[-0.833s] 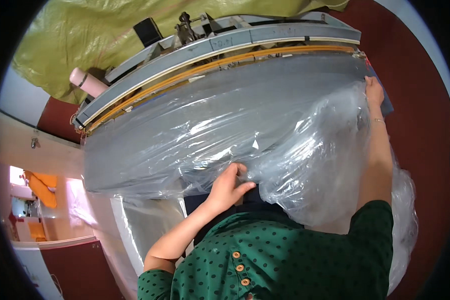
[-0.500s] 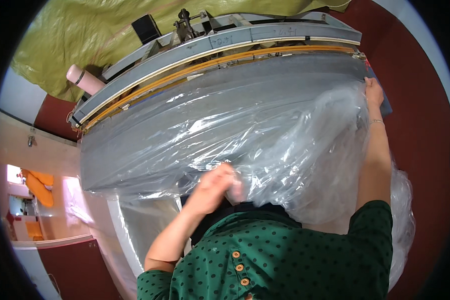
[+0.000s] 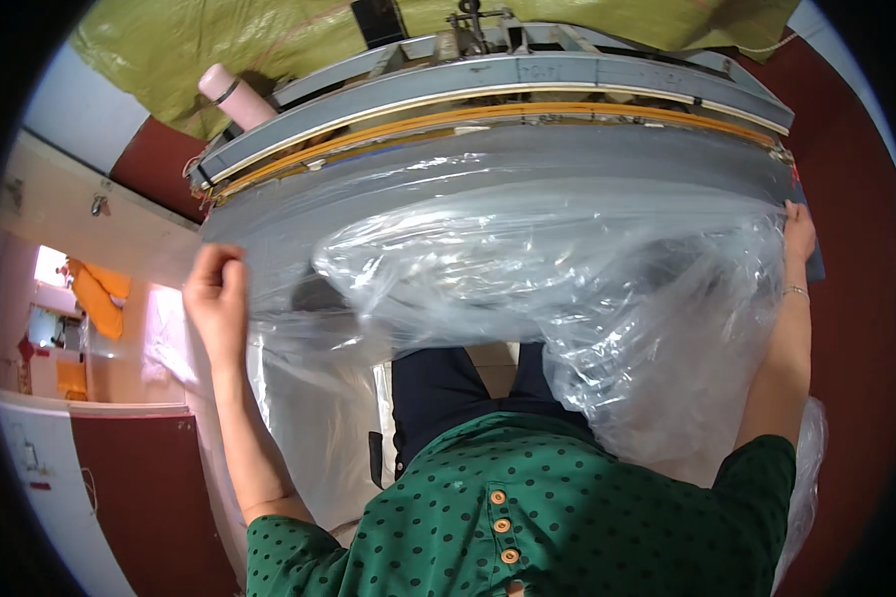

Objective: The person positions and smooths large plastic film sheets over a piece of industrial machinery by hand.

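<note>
The clear plastic sheet (image 3: pixel 528 289) lay spread across the grey tabletop (image 3: pixel 269 224) of a long machine, its bunched middle heaped near the front edge and a loose fold hanging over that edge toward the person's legs. It looked to be held out wide so that it would lie flat along the tabletop: the left hand (image 3: pixel 217 298) was closed into a fist at the front left corner, seemingly gripping the sheet's left end, though the film was too thin and glossy there to be sure how much of it was caught in the fingers. The right hand (image 3: pixel 798 231) was up at the far right edge, fingers pinched on the sheet's other end, arm stretched straight. So the two hands stood well apart, one at each end.

Behind the sheet, along the back edge, ran a grey rail with an orange strip (image 3: pixel 528 111), likely a sealing bar, which would explain why the plastic was drawn up toward it. A pink bottle (image 3: pixel 234 95) lay beyond the back left corner against a yellow-green tarp (image 3: pixel 189 45).

How many layers the plastic had, or whether it was a bag, could not be made out. The green dotted shirt (image 3: pixel 567 507) hid the tabletop's lower front, and more plastic trailed off past the right elbow, cut off at the rim.
</note>
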### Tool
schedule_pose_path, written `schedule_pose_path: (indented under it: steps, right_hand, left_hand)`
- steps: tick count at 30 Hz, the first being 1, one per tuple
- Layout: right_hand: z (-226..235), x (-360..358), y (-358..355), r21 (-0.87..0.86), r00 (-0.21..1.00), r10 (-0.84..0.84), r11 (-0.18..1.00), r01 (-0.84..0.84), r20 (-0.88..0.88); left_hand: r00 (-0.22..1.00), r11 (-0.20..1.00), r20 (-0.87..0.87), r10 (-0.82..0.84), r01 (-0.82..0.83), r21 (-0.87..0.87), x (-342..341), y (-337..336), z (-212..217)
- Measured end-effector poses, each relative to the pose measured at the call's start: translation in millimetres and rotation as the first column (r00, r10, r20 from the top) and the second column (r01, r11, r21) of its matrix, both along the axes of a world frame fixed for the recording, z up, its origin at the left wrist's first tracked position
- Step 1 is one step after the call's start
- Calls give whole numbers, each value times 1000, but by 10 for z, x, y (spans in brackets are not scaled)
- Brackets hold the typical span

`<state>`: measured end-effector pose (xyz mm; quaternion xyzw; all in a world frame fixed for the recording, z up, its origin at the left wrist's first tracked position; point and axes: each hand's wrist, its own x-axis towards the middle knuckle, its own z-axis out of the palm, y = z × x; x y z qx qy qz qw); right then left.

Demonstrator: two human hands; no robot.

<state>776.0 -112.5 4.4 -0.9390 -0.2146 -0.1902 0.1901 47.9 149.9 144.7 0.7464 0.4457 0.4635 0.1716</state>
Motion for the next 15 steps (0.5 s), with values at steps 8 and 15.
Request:
schedule_pose_path:
  steps: [8,15]
  right_hand:
    - [-102,80,117,-33,1000,19,999,-18,18]
    - [-128,178,-66,18,999,22,1000,-23,25]
  left_hand:
    - [898,939,-292,-329,278,-203,832,-832,-712]
    - [859,987,-493,142,-89,131,-4,-212,-665]
